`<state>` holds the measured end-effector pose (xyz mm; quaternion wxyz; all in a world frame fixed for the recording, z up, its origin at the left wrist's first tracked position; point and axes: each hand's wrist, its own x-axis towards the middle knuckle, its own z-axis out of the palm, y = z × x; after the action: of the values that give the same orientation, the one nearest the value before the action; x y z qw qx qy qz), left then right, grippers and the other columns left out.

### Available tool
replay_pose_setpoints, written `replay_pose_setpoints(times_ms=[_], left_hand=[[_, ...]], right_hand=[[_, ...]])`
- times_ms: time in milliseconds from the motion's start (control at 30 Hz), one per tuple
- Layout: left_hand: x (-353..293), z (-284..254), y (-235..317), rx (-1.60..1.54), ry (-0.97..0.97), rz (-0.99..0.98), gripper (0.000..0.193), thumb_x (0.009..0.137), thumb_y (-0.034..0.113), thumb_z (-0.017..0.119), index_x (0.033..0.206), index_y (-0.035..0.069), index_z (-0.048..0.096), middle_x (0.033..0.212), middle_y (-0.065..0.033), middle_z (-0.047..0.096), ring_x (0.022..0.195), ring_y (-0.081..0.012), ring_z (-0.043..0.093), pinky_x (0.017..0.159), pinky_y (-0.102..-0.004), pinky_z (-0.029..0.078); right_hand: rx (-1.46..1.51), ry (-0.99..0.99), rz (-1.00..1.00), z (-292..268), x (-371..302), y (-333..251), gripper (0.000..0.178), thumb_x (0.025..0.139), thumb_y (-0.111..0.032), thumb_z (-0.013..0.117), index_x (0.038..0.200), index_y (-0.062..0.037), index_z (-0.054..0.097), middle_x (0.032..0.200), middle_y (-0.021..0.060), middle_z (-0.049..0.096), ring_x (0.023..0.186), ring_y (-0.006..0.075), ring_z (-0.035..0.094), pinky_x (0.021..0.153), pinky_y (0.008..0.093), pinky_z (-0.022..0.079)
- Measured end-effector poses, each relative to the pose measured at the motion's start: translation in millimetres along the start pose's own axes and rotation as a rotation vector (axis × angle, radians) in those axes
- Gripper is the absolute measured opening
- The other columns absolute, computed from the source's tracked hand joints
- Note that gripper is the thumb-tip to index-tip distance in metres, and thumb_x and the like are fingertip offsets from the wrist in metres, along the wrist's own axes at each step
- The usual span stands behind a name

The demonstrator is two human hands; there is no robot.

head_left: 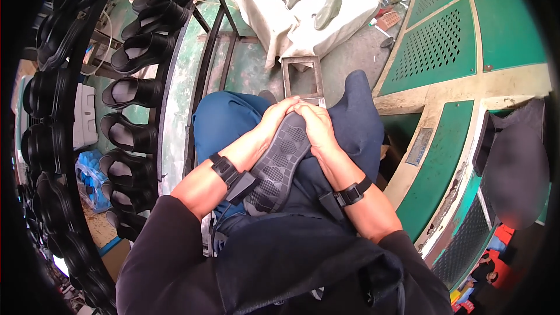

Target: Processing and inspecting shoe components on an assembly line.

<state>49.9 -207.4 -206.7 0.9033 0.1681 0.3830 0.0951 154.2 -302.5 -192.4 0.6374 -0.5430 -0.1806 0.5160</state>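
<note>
A dark shoe [279,162] lies across my lap with its grey-black patterned sole facing up. Both my hands are wrapped round its far end. My left hand [276,119] presses along the left edge, and my right hand [318,127] grips the right edge, with the fingertips meeting over the tip. The fingers curl underneath, so the shoe's upper is hidden. Black bands with small boxes sit on both my wrists, the left box close beside the sole. A dark apron [303,251] covers my lap below the shoe.
Racks of black shoes [140,52] stand on the left. Ahead, a table under a white cloth [256,14] bears several grey-green shoe-shaped pieces [328,11], with a small metal frame [302,76] before it. A green cabinet with perforated panels [431,46] is on the right.
</note>
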Motion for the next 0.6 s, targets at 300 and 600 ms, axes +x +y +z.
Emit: replay_pose_setpoints(times_ms=[300, 600], left_hand=[[-20.5, 5.3, -5.0, 0.088, -0.033, 0.116, 0.027, 0.097, 0.029, 0.066, 0.104, 0.003, 0.070, 0.091, -0.0048, 0.070, 0.081, -0.0144, 0.066, 0.075, -0.0269, 0.052], [-21.7, 12.4, 3.9, 0.228, -0.218, 0.351, 0.039, 0.103, 0.038, 0.055, 0.125, 0.006, 0.063, 0.115, -0.0094, 0.069, 0.099, -0.0189, 0.068, 0.086, -0.0324, 0.057]], right_hand=[[-0.093, 0.030, -0.100, 7.5, -20.1, -12.7, 0.022, 0.092, -0.011, 0.058, 0.092, 0.0053, 0.074, 0.105, 0.0112, 0.071, 0.099, 0.0170, 0.065, 0.089, 0.0275, 0.047], [0.029, -0.003, -0.042, 4.8, -9.5, -47.0, 0.035, 0.100, -0.015, 0.046, 0.090, 0.0053, 0.073, 0.095, 0.0092, 0.073, 0.090, 0.0176, 0.067, 0.087, 0.0279, 0.050]])
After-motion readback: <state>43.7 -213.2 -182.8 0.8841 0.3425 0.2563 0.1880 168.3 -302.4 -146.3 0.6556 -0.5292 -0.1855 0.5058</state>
